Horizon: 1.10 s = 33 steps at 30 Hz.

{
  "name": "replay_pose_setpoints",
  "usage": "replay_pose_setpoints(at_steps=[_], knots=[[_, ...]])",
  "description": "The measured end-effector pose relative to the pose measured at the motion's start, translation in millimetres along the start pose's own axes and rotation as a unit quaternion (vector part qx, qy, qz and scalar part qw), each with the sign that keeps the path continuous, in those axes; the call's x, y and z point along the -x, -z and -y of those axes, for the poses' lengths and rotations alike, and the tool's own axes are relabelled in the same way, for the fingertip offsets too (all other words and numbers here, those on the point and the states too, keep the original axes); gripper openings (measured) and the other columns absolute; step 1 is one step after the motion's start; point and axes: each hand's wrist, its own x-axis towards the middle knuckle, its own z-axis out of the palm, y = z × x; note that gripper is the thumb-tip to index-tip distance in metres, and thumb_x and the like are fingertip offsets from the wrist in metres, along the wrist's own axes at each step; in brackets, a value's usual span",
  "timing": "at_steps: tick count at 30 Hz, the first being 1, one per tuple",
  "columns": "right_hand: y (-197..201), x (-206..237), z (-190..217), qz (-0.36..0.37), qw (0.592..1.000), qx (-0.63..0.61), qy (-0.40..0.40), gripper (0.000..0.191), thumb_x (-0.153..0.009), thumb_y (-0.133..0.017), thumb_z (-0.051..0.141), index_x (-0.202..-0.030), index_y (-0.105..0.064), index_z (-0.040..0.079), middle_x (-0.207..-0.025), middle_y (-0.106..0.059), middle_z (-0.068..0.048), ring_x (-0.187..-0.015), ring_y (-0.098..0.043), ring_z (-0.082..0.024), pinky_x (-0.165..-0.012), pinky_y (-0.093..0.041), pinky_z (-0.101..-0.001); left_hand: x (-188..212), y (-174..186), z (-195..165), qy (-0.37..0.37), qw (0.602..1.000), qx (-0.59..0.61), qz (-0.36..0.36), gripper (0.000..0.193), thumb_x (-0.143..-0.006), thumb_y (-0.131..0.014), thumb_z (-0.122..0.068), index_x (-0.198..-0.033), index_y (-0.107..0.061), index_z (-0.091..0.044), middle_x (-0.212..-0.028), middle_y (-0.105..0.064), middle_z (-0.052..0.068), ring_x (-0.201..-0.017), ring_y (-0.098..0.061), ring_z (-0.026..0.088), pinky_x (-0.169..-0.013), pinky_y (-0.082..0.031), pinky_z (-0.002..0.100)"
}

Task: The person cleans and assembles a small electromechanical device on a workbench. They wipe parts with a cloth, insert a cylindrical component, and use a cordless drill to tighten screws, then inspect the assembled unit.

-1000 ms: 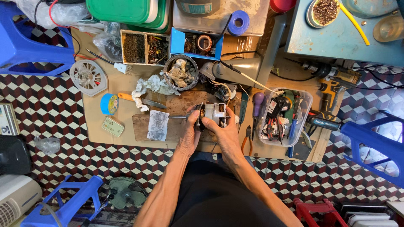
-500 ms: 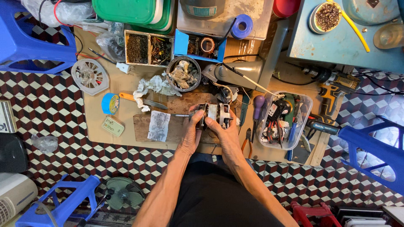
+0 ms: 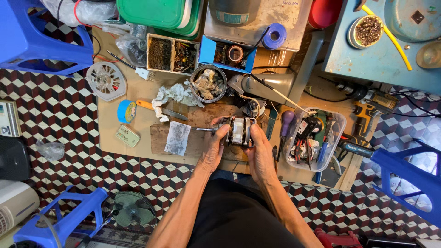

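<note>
Hands (image 3: 239,149) grip motor (image 3: 237,130) (both sides)

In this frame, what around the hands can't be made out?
Head view only:
- Small motor: its sides lie under the left hand and right hand.
- Clear tool tub: the tools overlap, too small to sort.
- Round tin: crumpled contents, kind unclear.
- Blue stool: cut off by the right edge.

Two hands, the left hand (image 3: 214,149) and the right hand (image 3: 262,154), are gripping one small electric motor (image 3: 237,130). Two tape rolls are lying about: one on the cardboard (image 3: 126,111), one blue roll higher up (image 3: 275,36). Three blue plastic stools (image 3: 36,43) are standing around.
</note>
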Motion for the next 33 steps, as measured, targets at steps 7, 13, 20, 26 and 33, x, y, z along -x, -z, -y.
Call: replay_pose_setpoints(at_steps=[7,13,20,26,33], knots=[[-3,-3,0,-0.052,0.998,0.034,-0.003,0.065,-0.093,-0.067,0.038,-0.146,-0.052,0.004,-0.129,-0.065,-0.005,-0.117,-0.061,-0.013,-0.099,-0.049,-0.0307,6,-3,-5,0.004,1.0,0.009,-0.001,0.063,-0.08,-0.081,-0.037,-0.13,-0.053,-0.01,-0.116,-0.064,0.005,-0.106,-0.062,0.013,-0.094,-0.053,0.03],[0,-4,-7,-0.039,0.999,0.022,0.029,0.054,-0.096,-0.068,0.033,-0.139,-0.057,0.0,-0.123,-0.067,-0.008,-0.113,-0.062,-0.015,-0.099,-0.05,-0.033,9,-5,-12,-0.001,0.999,-0.026,0.019,0.064,-0.08,-0.08,-0.038,-0.13,-0.054,-0.009,-0.117,-0.064,0.007,-0.109,-0.062,0.015,-0.096,-0.053,0.033],[4,-7,11,0.01,0.998,-0.058,-0.03,0.055,-0.094,-0.067,0.038,-0.134,-0.057,0.001,-0.129,-0.065,-0.011,-0.12,-0.062,-0.022,-0.108,-0.048,-0.0414,17,-4,-37,-0.092,0.954,-0.242,0.151,0.097,-0.069,-0.092,-0.031,-0.147,-0.039,-0.011,-0.127,-0.061,0.01,-0.117,-0.061,0.019,-0.104,-0.05,0.037],[6,-13,21,-0.012,0.998,-0.039,-0.056,0.063,-0.09,-0.07,0.042,-0.135,-0.056,0.001,-0.129,-0.064,-0.012,-0.123,-0.061,-0.024,-0.11,-0.047,-0.0437,17,-15,-41,-0.162,0.908,-0.361,0.14,0.107,-0.066,-0.095,-0.025,-0.153,-0.033,-0.015,-0.137,-0.061,0.014,-0.125,-0.064,0.024,-0.107,-0.054,0.036],[9,-14,22,-0.017,0.999,-0.02,-0.041,0.062,-0.091,-0.068,0.044,-0.135,-0.057,0.001,-0.126,-0.066,-0.012,-0.119,-0.065,-0.02,-0.107,-0.05,-0.0403,13,-20,-36,-0.146,0.918,-0.344,0.133,0.097,-0.069,-0.091,-0.018,-0.149,-0.036,-0.017,-0.126,-0.068,0.013,-0.113,-0.073,0.024,-0.098,-0.061,0.035]])
